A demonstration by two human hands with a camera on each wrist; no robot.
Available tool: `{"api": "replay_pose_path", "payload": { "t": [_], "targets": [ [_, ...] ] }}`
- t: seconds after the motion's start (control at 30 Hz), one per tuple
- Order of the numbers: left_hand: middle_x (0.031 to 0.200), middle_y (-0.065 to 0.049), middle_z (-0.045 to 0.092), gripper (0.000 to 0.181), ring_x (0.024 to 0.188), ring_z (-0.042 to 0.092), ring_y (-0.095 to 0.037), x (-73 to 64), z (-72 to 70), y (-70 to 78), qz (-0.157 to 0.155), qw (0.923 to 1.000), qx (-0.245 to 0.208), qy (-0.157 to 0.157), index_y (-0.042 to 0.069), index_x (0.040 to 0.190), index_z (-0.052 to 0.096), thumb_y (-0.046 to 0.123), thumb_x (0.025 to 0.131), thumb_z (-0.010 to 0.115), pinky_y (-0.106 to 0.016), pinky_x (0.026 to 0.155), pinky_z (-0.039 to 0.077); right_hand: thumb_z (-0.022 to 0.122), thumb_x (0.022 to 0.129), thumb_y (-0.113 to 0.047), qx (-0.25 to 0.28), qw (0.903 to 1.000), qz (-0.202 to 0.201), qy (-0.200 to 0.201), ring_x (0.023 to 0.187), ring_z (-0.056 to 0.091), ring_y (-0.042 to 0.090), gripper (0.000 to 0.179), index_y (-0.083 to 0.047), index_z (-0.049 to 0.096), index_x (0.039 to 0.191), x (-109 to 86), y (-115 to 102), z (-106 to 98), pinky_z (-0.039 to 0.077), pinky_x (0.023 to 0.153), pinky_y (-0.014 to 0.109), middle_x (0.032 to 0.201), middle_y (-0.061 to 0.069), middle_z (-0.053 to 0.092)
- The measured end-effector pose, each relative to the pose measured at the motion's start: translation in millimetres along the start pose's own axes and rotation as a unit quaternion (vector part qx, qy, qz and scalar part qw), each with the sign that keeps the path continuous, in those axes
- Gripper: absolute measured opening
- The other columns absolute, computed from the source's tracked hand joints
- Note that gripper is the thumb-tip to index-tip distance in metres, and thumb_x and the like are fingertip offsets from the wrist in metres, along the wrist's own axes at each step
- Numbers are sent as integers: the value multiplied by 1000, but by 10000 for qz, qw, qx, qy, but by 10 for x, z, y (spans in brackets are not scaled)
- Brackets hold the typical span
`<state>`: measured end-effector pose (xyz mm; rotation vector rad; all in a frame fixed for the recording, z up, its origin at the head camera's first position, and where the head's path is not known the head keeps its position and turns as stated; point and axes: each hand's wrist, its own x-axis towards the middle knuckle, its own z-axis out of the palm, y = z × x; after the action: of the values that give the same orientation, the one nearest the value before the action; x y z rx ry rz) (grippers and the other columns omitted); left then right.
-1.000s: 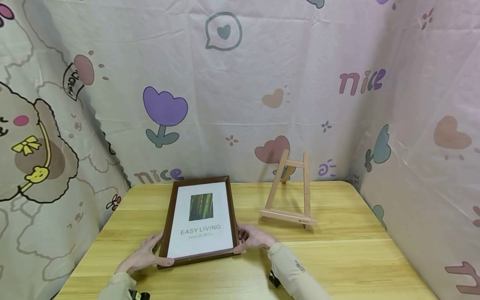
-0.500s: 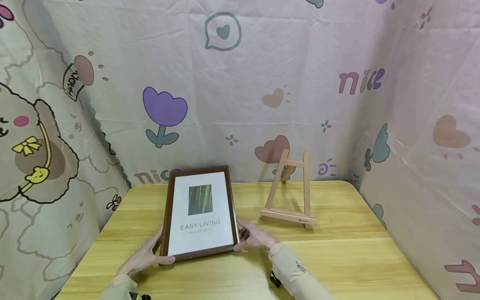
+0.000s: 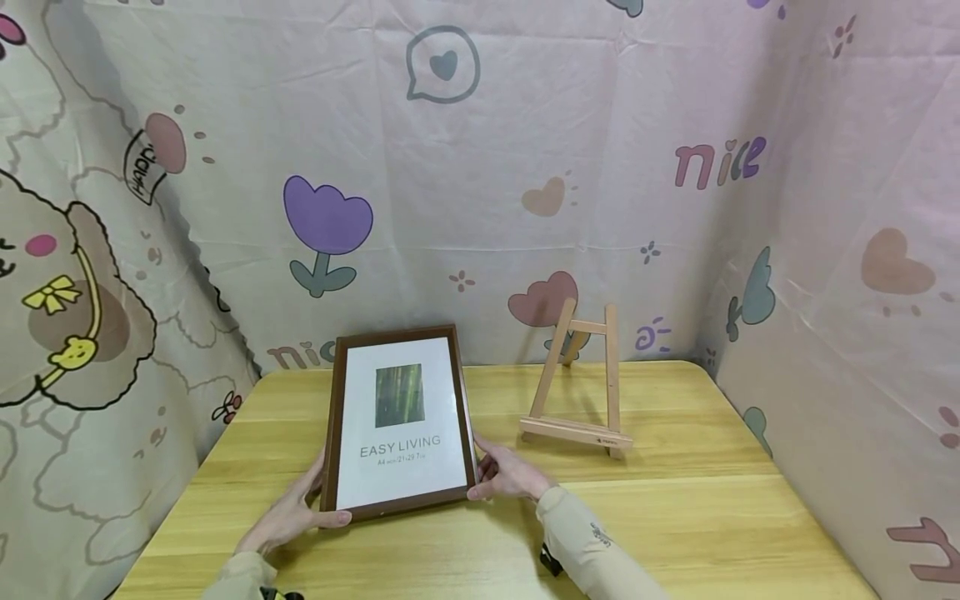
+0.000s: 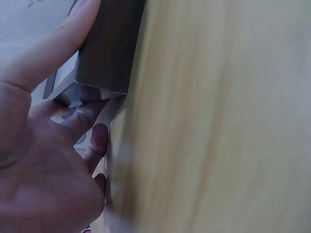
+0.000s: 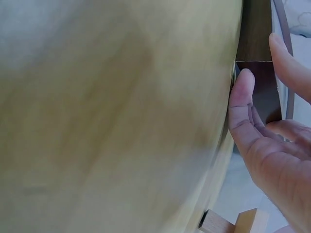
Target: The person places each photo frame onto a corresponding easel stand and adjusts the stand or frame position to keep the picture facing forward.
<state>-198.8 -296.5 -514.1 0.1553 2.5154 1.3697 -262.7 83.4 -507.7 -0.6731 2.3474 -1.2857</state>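
Note:
A brown-edged picture frame [image 3: 401, 421] with an "EASY LIVING" sheet stands at the left of the table, its far end tilted up. At its lower left corner my left hand [image 3: 292, 515] grips it, thumb on the front edge and fingers along the side. My right hand [image 3: 516, 475] holds the lower right corner in a similar way. The left wrist view shows the frame's corner [image 4: 107, 53] between thumb and fingers, low over the table. In the right wrist view, fingertips [image 5: 243, 87] lie by the frame's side, close to the tabletop.
A small wooden easel [image 3: 576, 432] stands to the right of the frame, near the back of the wooden table [image 3: 675, 517]. Printed cloth [image 3: 450, 167] hangs behind the table and on both sides.
The picture frame's far end has risen, so it leans up more steepness than before, while its lower edge has shifted only slightly. Both hands keep their hold at the lower corners.

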Motion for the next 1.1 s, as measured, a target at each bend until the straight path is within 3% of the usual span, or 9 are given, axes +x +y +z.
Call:
{"api": "replay_pose_path", "payload": {
  "t": [0.37,0.67,0.9,1.1],
  "targets": [
    [166,-31,7,133,147,19,-58,-2,25,23,23,9994,-50,330,17,162,-11,25,74,89,-80,111,18,84,78,-10,-312,9993,-162,137,76,59,10,109,-4,13,161,-11,-31,15,54,69,20,93,5,64],
    [165,-33,3,130,143,22,-63,-12,100,47,537,9955,-111,767,6,162,-5,16,72,89,-79,110,23,83,76,-3,-107,9991,-49,419,74,60,13,112,-7,12,162,-57,-86,20,54,67,22,93,5,61],
    [164,-33,13,134,142,27,-61,16,177,112,839,9903,-331,1057,12,163,-5,11,69,90,-79,109,24,84,74,-1,-22,9981,-63,618,74,60,14,116,-9,9,162,-85,-70,5,54,66,23,99,7,59],
    [158,-39,21,135,140,33,-60,33,238,186,673,9906,-403,1119,9,162,-9,8,70,90,-69,114,32,83,75,3,181,9975,-167,660,73,62,14,117,-15,8,163,-104,-24,-35,56,64,23,102,11,58]
  ]
}}
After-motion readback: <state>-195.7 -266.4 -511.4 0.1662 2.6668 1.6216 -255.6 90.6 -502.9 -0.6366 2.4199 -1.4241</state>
